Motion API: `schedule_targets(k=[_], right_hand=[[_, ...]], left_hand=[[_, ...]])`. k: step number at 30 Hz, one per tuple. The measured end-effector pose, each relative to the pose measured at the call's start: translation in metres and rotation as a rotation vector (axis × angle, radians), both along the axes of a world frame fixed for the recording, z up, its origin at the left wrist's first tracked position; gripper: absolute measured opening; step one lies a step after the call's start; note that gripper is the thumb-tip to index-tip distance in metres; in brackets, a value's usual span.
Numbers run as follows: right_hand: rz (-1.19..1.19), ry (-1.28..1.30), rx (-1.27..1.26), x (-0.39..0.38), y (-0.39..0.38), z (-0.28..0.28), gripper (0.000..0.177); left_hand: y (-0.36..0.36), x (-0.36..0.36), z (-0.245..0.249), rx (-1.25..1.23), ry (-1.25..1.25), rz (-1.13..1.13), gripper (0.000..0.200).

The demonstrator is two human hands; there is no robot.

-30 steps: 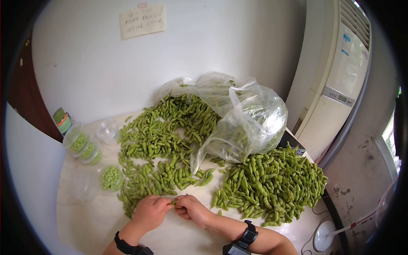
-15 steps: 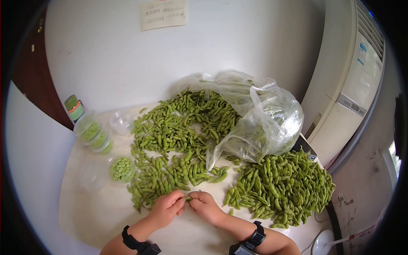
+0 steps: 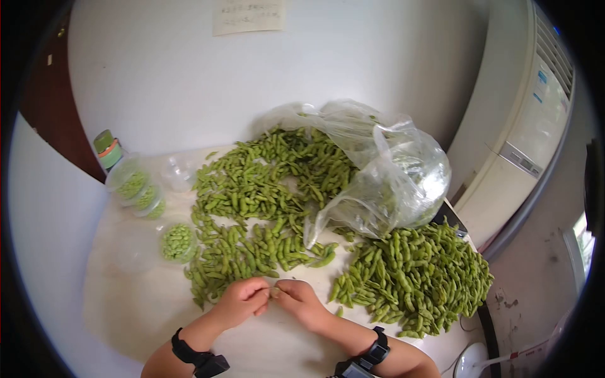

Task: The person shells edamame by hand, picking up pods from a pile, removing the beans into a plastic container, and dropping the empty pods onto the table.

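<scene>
My left hand (image 3: 239,301) and my right hand (image 3: 299,302) meet over the front of the table (image 3: 265,343), fingertips nearly touching. Between them is a small pale green pod (image 3: 274,292), pinched from both sides and partly covered by the fingers. Just behind my hands spreads a layer of green bean pods (image 3: 239,255). A larger heap of pods (image 3: 413,277) lies to the right of my right hand. Shelled green beans fill a clear round tub (image 3: 178,243) to the left of the pods.
A clear plastic bag (image 3: 403,170) rests at the back right. Stacked clear tubs with beans (image 3: 140,191), an empty clear tub (image 3: 178,174) and a green-lidded bottle (image 3: 108,151) stand at the back left. A white air conditioner (image 3: 523,138) is beyond the table's right side.
The view has shifted slightly. Both hands remain together, and the small piece between their fingertips looks paler and thinner than before.
</scene>
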State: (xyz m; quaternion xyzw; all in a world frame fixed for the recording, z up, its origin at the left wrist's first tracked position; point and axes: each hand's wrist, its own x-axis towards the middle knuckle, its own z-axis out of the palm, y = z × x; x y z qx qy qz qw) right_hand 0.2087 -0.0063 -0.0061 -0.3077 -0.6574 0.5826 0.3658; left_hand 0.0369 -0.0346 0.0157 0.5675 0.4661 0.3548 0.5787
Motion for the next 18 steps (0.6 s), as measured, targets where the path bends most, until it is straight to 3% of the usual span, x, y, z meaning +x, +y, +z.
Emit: schedule_targets(k=[5,10,13,18], right_hand=[[-0.014,-0.121,0.035,-0.001,0.005,-0.006,0.020],[-0.044,-0.229,0.052,0.000,0.004,-0.002,0.020],[-0.141,-0.093,0.127,-0.004,0.007,-0.015,0.017],[-0.164,0.057,-0.104,0.000,0.011,-0.015,0.017]], left_hand=[[0.001,0.000,-0.006,-0.052,-0.097,0.079,0.012],[0.000,0.003,-0.003,0.013,0.003,0.109,0.014],[0.000,0.001,-0.004,0.057,0.005,0.126,0.015],[-0.001,0.002,-0.004,0.063,0.055,0.068,0.018]])
